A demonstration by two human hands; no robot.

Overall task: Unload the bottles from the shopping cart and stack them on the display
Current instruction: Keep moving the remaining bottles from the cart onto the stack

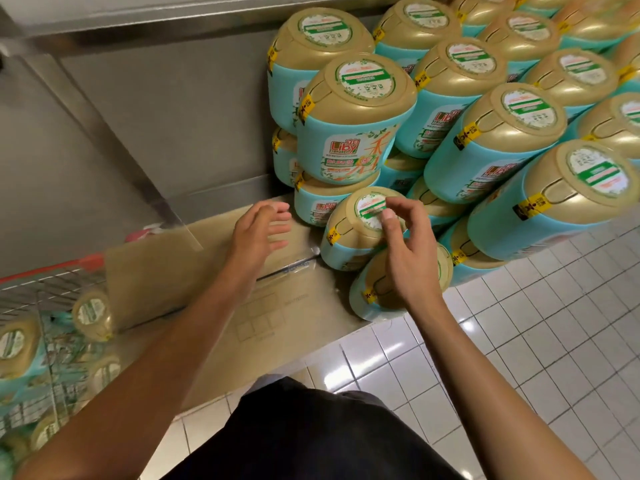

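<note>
Teal bottles with gold lids are stacked in several tiers on the display point(485, 140), which fills the upper right. One low bottle point(349, 230) stands at the stack's near left corner, on top of another bottle point(374, 292). My right hand point(408, 251) hovers over that gold lid with curled fingers and the thumb touching the lid's label. My left hand point(259, 233) is open above the cardboard sheet point(207, 271), just left of the stack, holding nothing. More of the same bottles point(20, 344) lie in the shopping cart point(52, 268) at lower left.
The cardboard sheet covers a low platform beside the stack. A grey metal wall and shelf edge point(138, 98) rise behind. White tiled floor point(519, 358) spreads to the right and near me. The cart's red rim sits at the left edge.
</note>
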